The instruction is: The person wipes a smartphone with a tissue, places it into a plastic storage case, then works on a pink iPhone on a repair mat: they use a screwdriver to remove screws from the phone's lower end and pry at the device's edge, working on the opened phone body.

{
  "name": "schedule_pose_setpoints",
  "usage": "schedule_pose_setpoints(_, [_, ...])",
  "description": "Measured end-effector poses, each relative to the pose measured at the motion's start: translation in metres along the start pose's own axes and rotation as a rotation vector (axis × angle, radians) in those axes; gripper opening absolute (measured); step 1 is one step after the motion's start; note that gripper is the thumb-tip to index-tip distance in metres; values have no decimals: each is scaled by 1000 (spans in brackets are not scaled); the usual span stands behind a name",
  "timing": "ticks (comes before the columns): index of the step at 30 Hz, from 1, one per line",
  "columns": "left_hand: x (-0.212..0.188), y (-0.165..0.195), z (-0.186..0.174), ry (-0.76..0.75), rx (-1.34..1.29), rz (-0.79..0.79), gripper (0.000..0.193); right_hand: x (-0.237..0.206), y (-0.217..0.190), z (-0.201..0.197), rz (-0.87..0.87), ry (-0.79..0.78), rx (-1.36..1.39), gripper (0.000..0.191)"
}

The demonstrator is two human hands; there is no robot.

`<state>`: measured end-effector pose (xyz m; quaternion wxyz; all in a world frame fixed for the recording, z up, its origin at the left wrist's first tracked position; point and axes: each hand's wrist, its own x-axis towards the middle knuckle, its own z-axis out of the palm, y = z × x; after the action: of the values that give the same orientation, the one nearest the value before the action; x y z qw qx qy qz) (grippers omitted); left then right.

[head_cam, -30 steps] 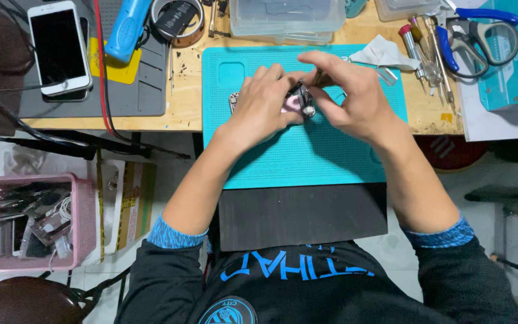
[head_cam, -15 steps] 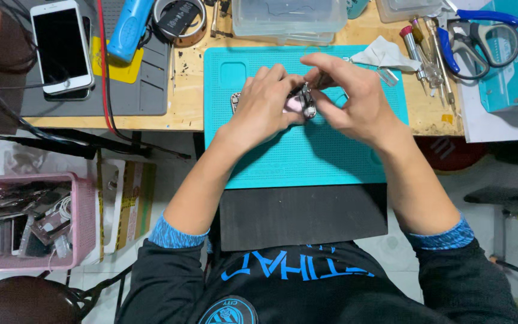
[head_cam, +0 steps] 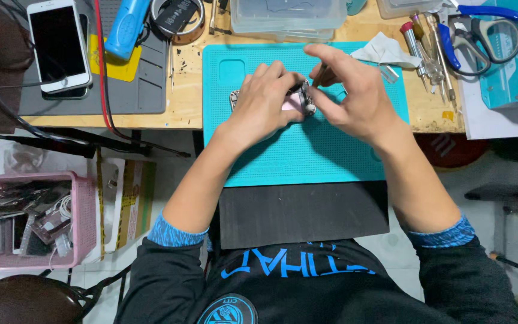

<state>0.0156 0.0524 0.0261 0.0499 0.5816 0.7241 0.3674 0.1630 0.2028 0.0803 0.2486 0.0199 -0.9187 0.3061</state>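
Holding a small pink part over the teal mat, left hand curled shut around it from the left, fingers covering most of it so only a pink edge and a small metal piece at its right end are showing. Pressing in from the right with the right hand, thumb and forefinger pinched on a thin tool whose tip is meeting the part (too small and too hidden to tell what kind of tool). Compared with half a second and a second ago, barely shifting: both hands staying locked together at the same spot near the top middle of the mat, the part still clamped, the right fingers only slightly re-angled over the tool. Reading that as fine, steady work on one point of the part rather than any move to a new thing. Lying untouched around the mat: a white phone at far left, scissors and a row of screwdrivers at right, a clear box above, a pink basket down on the floor.
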Motion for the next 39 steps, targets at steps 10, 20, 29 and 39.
schedule_pose_setpoints(10, [0, 0, 0, -9, 20, -3, 63, -6, 6, -2, 57, 29, -59, 63])
schedule_pose_setpoints(20, [-1, 1, -2, -3, -5, -5, 63, -7, 4, 2, -26, 10, -1, 63])
schedule_pose_setpoints(29, [-2, 3, -3, 4, -1, 10, 63, -10, 7, 3, 9, 4, -14, 70])
schedule_pose_setpoints(39, [-2, 4, -3, 4, -17, 8, 64, -9, 3, 8, 18, 20, -1, 68])
